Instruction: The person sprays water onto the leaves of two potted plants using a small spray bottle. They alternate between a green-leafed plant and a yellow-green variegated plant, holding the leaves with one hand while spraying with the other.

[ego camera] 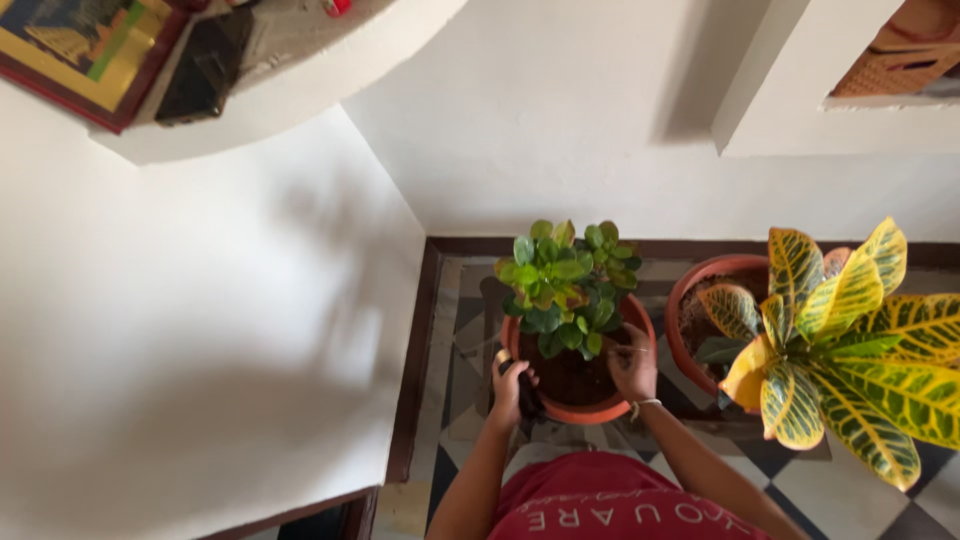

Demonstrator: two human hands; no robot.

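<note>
A terracotta pot point(604, 410) stands on the tiled floor with a small green-leaved plant point(566, 285) in dark soil. My left hand point(507, 387) is curled at the pot's left rim and seems to grip a small dark object, too small to name. My right hand point(634, 364) rests inside the pot's right rim, fingers bent on the soil near the plant's base. A thin bracelet circles my right wrist.
A second terracotta pot point(684, 290) holds a large yellow-green variegated plant point(850, 340) just to the right. White walls enclose the corner at left and behind. A curved shelf point(290, 95) overhead carries a framed picture point(85, 50). The floor point(840, 500) is patterned with dark and light tiles.
</note>
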